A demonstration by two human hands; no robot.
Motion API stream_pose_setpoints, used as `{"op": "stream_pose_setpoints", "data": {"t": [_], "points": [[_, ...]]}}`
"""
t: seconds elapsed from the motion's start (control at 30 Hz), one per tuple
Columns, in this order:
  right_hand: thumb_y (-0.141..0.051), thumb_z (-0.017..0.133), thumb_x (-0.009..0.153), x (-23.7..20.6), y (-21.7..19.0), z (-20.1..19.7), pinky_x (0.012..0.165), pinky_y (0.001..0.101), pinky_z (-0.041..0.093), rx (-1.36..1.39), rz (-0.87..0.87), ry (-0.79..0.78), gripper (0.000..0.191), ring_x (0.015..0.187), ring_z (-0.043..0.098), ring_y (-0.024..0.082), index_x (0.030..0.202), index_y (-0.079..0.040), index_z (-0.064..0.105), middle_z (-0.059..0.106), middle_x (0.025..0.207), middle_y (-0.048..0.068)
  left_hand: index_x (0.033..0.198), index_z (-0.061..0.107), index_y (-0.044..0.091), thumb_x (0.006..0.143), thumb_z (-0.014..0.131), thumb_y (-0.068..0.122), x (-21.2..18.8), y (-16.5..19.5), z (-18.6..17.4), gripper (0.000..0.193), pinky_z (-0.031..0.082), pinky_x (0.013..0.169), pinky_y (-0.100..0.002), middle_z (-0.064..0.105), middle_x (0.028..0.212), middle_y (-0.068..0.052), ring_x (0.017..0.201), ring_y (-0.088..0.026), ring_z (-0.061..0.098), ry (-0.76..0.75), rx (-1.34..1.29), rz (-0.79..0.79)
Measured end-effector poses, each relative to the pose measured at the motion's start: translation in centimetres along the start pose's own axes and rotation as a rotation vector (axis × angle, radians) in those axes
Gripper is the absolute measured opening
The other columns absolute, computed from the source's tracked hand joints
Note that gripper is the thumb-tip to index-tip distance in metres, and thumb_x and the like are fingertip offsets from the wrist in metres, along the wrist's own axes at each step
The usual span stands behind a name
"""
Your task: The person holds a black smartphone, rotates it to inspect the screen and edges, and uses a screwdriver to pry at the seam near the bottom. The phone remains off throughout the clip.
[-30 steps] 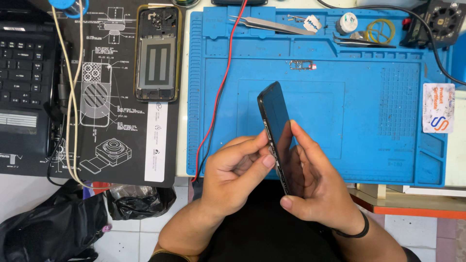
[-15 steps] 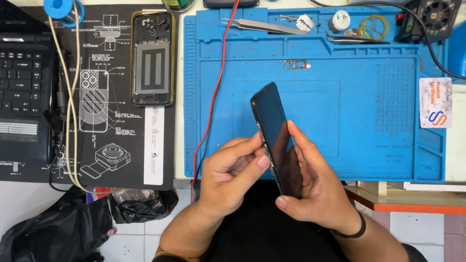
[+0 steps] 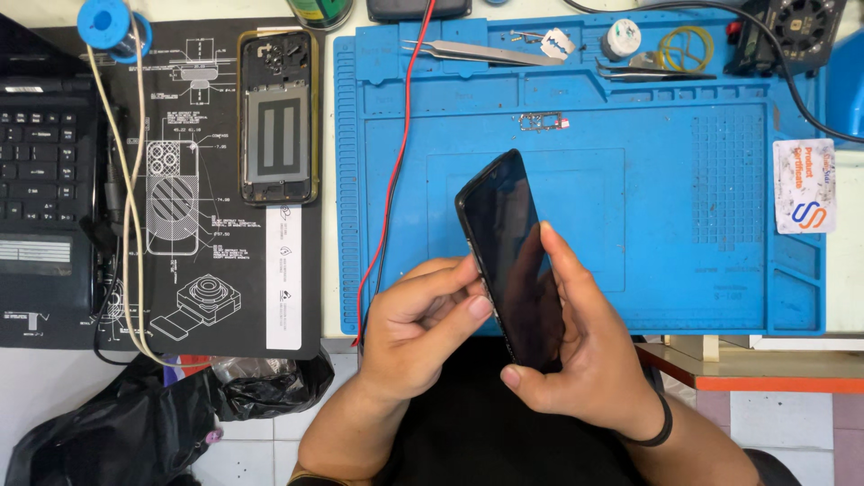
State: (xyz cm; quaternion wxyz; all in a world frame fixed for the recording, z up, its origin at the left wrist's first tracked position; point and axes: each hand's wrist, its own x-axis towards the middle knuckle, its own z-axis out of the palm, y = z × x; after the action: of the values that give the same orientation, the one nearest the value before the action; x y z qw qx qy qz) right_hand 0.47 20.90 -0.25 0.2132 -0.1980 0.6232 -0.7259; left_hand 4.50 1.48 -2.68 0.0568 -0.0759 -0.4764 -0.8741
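Note:
A black smartphone (image 3: pixel 506 236) with a dark screen is held tilted on its edge above the near part of a blue work mat (image 3: pixel 630 180). My right hand (image 3: pixel 585 346) cradles its lower end from the right, fingers along the screen. My left hand (image 3: pixel 421 326) pinches the phone's left edge with thumb and fingertips.
An opened phone back frame (image 3: pixel 276 117) lies on a black printed mat (image 3: pixel 216 234). Tweezers (image 3: pixel 468 52), small parts and a yellow ring (image 3: pixel 684 45) sit along the blue mat's far edge. A red wire (image 3: pixel 396 162), a keyboard (image 3: pixel 36 162), a card (image 3: pixel 804 184) and a black bag (image 3: pixel 135 423) surround them.
Both hands keep the same hold on the phone. The phone sits slightly lower and more to the left in view; the camera has tilted a little.

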Motion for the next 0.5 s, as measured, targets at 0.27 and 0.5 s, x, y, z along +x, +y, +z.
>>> {"op": "stream_pose_setpoints", "data": {"t": [0.27,0.5], "points": [[-0.01,0.086,0.065,-0.3,-0.3,0.8,0.114,0.0365,0.045,-0.317,-0.151,0.105,0.12,0.134,0.055,0.024,0.163,0.002,0.017,0.051,0.142,0.017,0.138,0.063,0.0,0.099,0.062,-0.018,-0.7,0.7,-1.9,0.043,0.057,0.105,-0.037,0.065,0.132,-0.021,0.122,-0.026,0.067,-0.055,0.041,0.003],[-0.011,0.087,0.061,-0.2,-0.7,1.2,0.113,0.0368,0.045,-0.373,-0.158,0.136,0.122,0.133,0.055,0.026,0.161,0.004,0.019,0.051,0.142,0.019,0.139,0.064,0.001,0.099,0.061,-0.02,-0.8,0.9,-2.2,0.045,0.058,0.104,-0.036,0.065,0.132,-0.022,0.12,-0.026,0.068,-0.065,0.042,0.024]]}}
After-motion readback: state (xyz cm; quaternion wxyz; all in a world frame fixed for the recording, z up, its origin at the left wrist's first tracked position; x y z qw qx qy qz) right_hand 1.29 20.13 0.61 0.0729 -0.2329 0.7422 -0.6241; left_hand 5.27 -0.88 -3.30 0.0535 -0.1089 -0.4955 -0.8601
